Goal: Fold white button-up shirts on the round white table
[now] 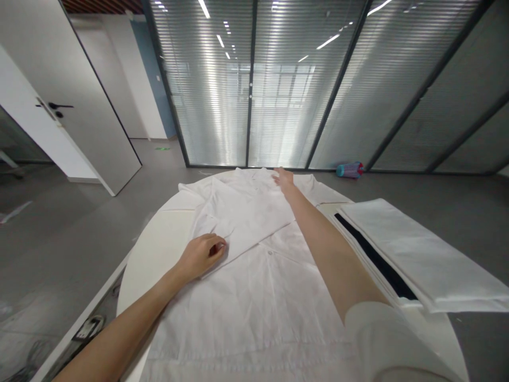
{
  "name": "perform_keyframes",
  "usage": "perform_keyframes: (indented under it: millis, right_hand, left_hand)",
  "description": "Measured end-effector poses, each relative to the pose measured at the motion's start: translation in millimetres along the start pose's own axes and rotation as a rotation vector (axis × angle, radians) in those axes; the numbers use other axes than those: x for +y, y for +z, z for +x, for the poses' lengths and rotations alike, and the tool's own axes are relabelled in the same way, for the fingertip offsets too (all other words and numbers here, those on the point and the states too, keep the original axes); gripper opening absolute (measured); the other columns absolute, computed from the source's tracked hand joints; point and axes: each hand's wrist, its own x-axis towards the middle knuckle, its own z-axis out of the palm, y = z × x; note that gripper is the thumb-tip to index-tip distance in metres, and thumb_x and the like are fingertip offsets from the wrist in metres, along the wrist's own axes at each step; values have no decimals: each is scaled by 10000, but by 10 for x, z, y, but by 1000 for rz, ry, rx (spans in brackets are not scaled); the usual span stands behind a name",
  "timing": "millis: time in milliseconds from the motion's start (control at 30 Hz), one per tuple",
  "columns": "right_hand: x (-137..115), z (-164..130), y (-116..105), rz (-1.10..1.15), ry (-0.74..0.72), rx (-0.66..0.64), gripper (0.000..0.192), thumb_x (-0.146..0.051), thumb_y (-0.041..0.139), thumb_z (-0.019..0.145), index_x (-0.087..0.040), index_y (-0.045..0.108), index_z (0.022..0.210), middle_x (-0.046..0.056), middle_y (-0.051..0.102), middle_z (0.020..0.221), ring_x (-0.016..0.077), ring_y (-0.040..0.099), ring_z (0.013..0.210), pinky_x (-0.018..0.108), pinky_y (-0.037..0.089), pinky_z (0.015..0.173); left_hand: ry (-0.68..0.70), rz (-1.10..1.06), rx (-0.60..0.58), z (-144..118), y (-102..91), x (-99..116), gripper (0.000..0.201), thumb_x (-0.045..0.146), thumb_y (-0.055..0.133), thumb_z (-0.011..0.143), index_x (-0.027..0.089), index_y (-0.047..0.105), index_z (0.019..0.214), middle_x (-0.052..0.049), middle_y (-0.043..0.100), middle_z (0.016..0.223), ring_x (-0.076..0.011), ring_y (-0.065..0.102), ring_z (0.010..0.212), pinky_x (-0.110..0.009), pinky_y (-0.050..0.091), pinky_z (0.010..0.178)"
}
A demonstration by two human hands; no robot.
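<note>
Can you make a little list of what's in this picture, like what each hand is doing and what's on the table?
Table: round white table
Main thing: white garment spread flat, one sleeve folded across it
Left hand: pinching the folded sleeve's edge
Right hand: stretched out, resting on the garment's far end near the collar
Beside it: stack of folded white cloth on the right
On the floor: a teal and pink roll by the glass wall
</note>
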Motion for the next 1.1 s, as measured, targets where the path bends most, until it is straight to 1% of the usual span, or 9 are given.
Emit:
perform_keyframes:
  millis: [67, 133, 267, 433, 600, 767, 867, 1000, 1100]
  right_hand:
    - [54, -19, 74, -12, 12, -23, 454, -138, 639, 809, -229, 536, 1242, 22, 666, 975, 108, 677, 620, 229, 574, 530]
    - [95, -13, 144, -25, 28, -50, 541, -52, 647, 754, -206, 534, 1260, 45, 649, 1038, 120, 695, 627, 255, 603, 540]
    - [119, 108, 284, -37, 49, -46, 538, -13, 637, 740, -195, 561, 1240, 59, 632, 1066, 119, 694, 627, 244, 609, 511]
    - [138, 327, 435, -41, 62, 21, 480, -20, 651, 740, -224, 586, 1170, 12, 626, 1009, 81, 641, 589, 202, 578, 456]
    - [176, 425, 453, -85, 24, 73, 483, -23, 595, 770, -241, 564, 1200, -32, 606, 884, 36, 560, 566, 116, 521, 455]
    - [188, 447, 439, -132, -35, 88, 649, -13, 591, 739, -218, 494, 1347, -59, 564, 754, 50, 531, 518, 114, 493, 410]
    - [211, 458, 431, -174, -76, 88, 706, 27, 602, 686, -171, 514, 1358, -65, 556, 669, 57, 504, 474, 109, 451, 373]
    - [237, 476, 378, -271, -116, 84, 512, 44, 617, 660, -126, 661, 1142, -73, 532, 557, 45, 435, 401, 100, 342, 329]
    - [223, 476, 319, -328, -123, 79, 302, 17, 636, 691, -118, 697, 953, -77, 512, 496, 37, 404, 366, 111, 331, 349]
  left_hand:
    - [11, -7, -8, 5, -8, 8, 251, 307, 490, 932, 230, 725, 975, -40, 723, 909, -178, 646, 808, -279, 469, 745]
    - [15, -11, -10, 11, -17, 19, 256, 308, 488, 933, 233, 730, 970, -39, 717, 876, -175, 637, 787, -277, 462, 728]
    - [16, -7, -16, 26, -29, 38, 267, 314, 478, 935, 234, 730, 971, -43, 706, 840, -182, 633, 793, -278, 453, 725]
    - [26, 3, -38, 38, -24, 32, 242, 306, 481, 940, 240, 711, 979, -29, 683, 810, -177, 624, 774, -276, 439, 718]
    - [30, 14, -45, 40, -21, 28, 222, 304, 484, 946, 244, 696, 972, -21, 667, 791, -175, 616, 766, -275, 429, 718]
    - [34, 21, -46, 44, -20, 38, 208, 300, 488, 944, 242, 686, 970, -17, 661, 779, -173, 603, 743, -275, 414, 699]
    - [33, 19, -40, 46, -12, 32, 191, 293, 496, 938, 240, 678, 961, -11, 649, 759, -167, 586, 721, -272, 402, 683]
    - [25, 6, -37, 49, 0, 19, 188, 294, 496, 935, 243, 674, 972, -8, 647, 762, -167, 584, 729, -268, 398, 688]
    - [9, 3, -45, 51, 3, 21, 187, 294, 502, 929, 245, 674, 980, -5, 646, 766, -164, 584, 729, -264, 397, 691]
